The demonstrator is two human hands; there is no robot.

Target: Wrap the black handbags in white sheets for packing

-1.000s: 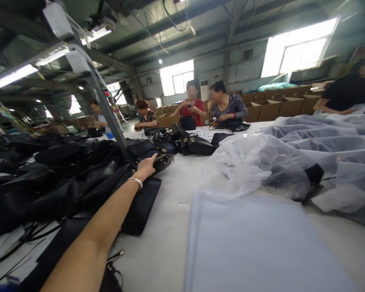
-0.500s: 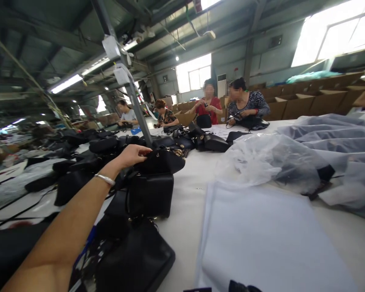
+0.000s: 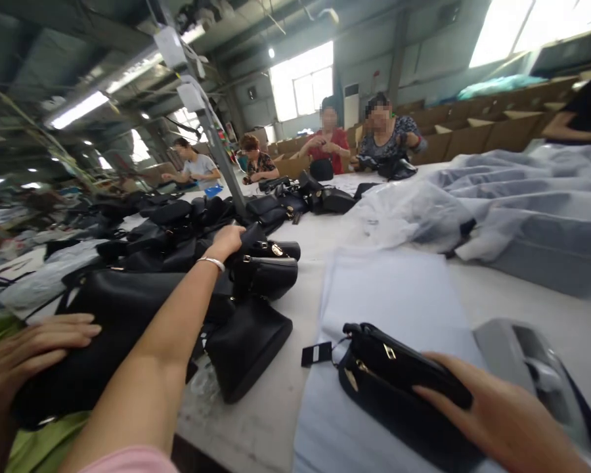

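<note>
My left hand, with a bracelet at the wrist, reaches forward to the pile and is closed on the top of a black handbag with a round gold emblem. Its fingertips are partly hidden behind the bag. At lower right my right hand grips another black handbag between thumb and fingers. That bag lies tilted over white sheets, its gold zip pull showing and a black tag hanging off its left end. A black bag rests on the table just below my left hand.
At left, another person's hand lies on a large black bag. More black bags cover the table's left side beside a metal post. Clear plastic lies at right, near a grey plastic device. Several people sit across.
The view has dipped and shifted. My right hand and its handbag have come into view, as has the other person's hand at left. The bag under my left hand has turned, its emblem now facing me.
</note>
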